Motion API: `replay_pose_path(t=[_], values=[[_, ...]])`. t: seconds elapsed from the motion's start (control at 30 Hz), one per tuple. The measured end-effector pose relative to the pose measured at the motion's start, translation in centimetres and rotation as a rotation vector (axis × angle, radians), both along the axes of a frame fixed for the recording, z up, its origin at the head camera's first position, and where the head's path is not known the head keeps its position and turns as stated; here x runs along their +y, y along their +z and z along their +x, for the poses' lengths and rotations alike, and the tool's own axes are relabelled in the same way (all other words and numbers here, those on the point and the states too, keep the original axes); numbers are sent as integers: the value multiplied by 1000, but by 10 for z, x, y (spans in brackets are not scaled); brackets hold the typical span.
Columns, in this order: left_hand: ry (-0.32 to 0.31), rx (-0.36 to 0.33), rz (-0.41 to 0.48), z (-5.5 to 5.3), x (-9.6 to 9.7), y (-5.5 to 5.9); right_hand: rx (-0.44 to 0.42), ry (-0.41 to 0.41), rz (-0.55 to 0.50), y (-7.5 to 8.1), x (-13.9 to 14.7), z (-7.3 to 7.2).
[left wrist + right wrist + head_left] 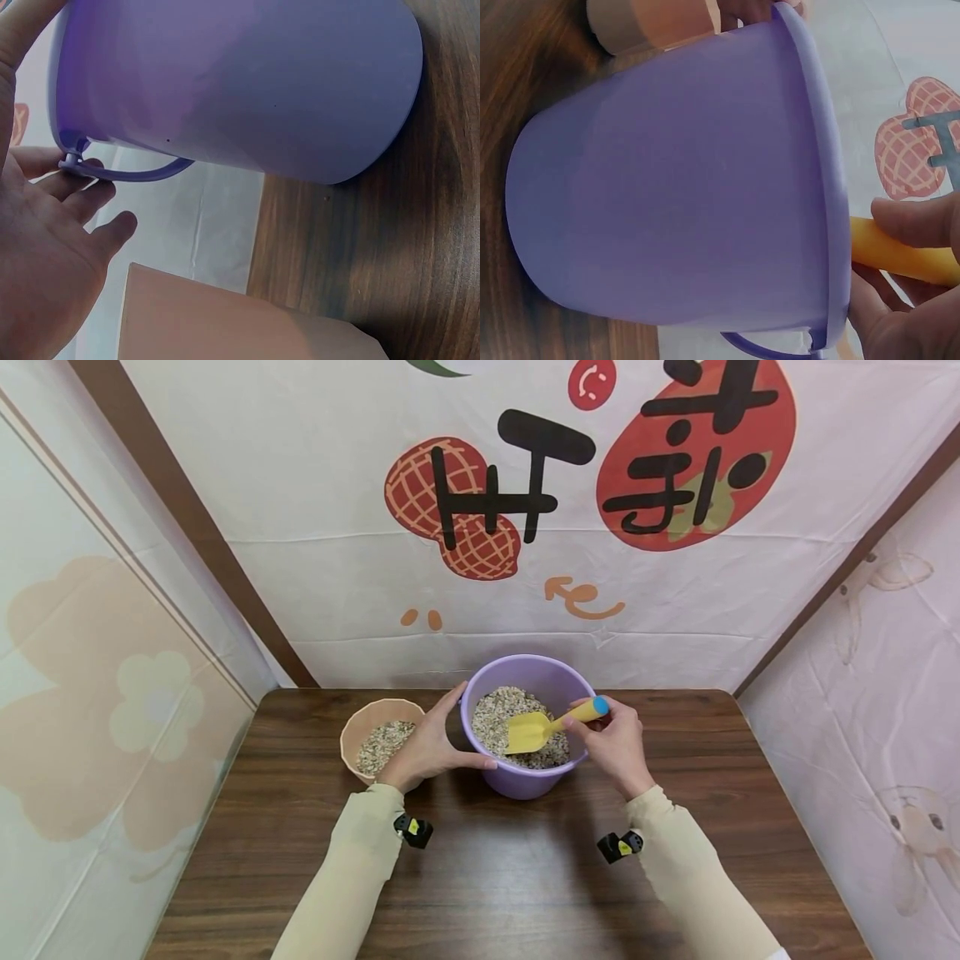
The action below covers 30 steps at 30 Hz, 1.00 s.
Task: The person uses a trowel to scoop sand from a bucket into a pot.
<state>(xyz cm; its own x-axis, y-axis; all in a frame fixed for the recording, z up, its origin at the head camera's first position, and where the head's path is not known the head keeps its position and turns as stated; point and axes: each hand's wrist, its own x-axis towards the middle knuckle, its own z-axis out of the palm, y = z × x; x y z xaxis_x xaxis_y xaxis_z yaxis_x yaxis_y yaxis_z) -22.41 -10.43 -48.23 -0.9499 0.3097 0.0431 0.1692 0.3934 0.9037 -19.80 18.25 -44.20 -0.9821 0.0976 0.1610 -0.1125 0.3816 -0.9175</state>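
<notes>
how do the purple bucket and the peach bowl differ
The bucket is purple, while the bowl is peach. The bucket is bigger and deeper than the bowl. The bucket's rim is smoothly round; the bowl's is many-sided. A yellow scoop is in the bucket, but none is in the bowl. Both contain a similar grain mix.

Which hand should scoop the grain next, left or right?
Probably the right hand: it holds the scoop, down at the grain in the bucket. The left hand touches the bucket, so it may suit steadying.
</notes>
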Motion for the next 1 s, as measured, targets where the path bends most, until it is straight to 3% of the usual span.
replay_pose_path(t=[0.17,0.57,1.0], values=[[7,-5,-8,0,1,0,-23,-26,37,1,-4,-1],[9,-5,-3,-1,1,-1,-51,-83,-7,2,-12,-4],[2,6,7,-1,0,-1,-24,-40,-132,-2,-23,-9]])
